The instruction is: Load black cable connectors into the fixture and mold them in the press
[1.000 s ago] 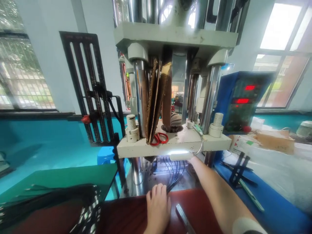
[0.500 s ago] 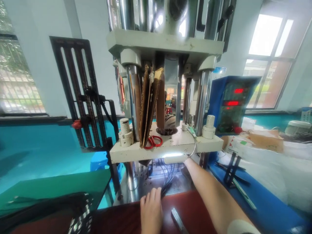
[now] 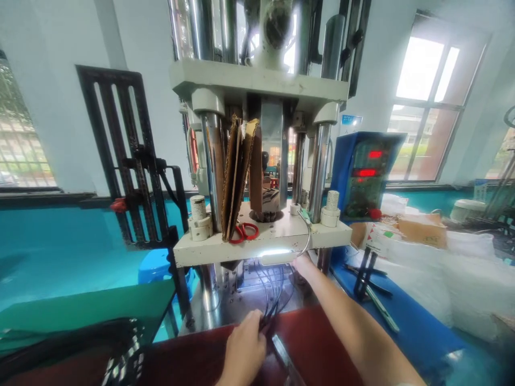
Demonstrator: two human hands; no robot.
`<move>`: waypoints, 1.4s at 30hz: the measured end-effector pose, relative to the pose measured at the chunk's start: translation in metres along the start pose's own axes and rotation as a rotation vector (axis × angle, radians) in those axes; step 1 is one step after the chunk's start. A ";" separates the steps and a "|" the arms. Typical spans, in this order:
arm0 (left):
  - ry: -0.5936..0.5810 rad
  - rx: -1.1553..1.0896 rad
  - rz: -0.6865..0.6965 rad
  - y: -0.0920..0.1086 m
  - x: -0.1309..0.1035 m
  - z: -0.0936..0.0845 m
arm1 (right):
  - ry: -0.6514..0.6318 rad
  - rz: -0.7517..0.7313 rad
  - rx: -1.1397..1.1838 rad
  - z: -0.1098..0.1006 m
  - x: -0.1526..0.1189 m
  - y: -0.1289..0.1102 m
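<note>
Dark cables (image 3: pixel 274 300) run from the lit lower part of a press (image 3: pixel 225 249) to the near edge of a dark red table (image 3: pixel 306 332). My left hand (image 3: pixel 246 342) is closed round the cable bundle, just above the tabletop. Stretched forward, my right hand (image 3: pixel 302 265) reaches under the upper plate beside a lit white lamp (image 3: pixel 277 258); its fingers are hidden there. A flat metal bar (image 3: pixel 286 358) lies on the table to the right of my left hand.
Red-handled scissors (image 3: pixel 248 231) and upright cardboard pieces (image 3: pixel 235 182) are on the press plate. Black cables (image 3: pixel 80 343) lie at the left near a green table (image 3: pixel 140 300). Pliers and a long tool (image 3: pixel 382 311) rest on a blue surface (image 3: pixel 418 332) at right.
My left hand has turned and closed on the cables, where its fingers lay extended beside them before. My right arm stays reached in. The view has shifted slightly right.
</note>
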State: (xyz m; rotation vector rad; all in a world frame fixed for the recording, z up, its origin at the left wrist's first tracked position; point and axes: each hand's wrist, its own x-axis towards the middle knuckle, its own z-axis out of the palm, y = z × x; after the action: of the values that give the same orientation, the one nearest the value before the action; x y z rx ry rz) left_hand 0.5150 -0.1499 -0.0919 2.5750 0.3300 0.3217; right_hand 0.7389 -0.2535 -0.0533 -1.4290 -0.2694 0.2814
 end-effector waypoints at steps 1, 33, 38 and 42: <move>-0.135 -0.132 0.018 0.005 -0.003 -0.008 | 0.011 0.017 0.017 -0.004 -0.006 0.005; -1.058 -1.397 -0.234 0.105 -0.104 0.013 | 0.024 0.148 -0.048 -0.150 -0.223 0.014; -1.053 -1.356 -0.290 0.108 -0.105 0.016 | 0.059 -0.202 -0.796 -0.173 -0.227 0.026; -1.032 -1.344 -0.272 0.109 -0.107 0.018 | 0.072 -0.394 -0.980 -0.162 -0.234 0.014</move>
State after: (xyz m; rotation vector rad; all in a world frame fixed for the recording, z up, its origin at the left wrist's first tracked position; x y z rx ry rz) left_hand 0.4381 -0.2809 -0.0674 1.0868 0.0110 -0.6726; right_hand 0.5752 -0.4838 -0.0907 -2.2889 -0.6775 -0.2776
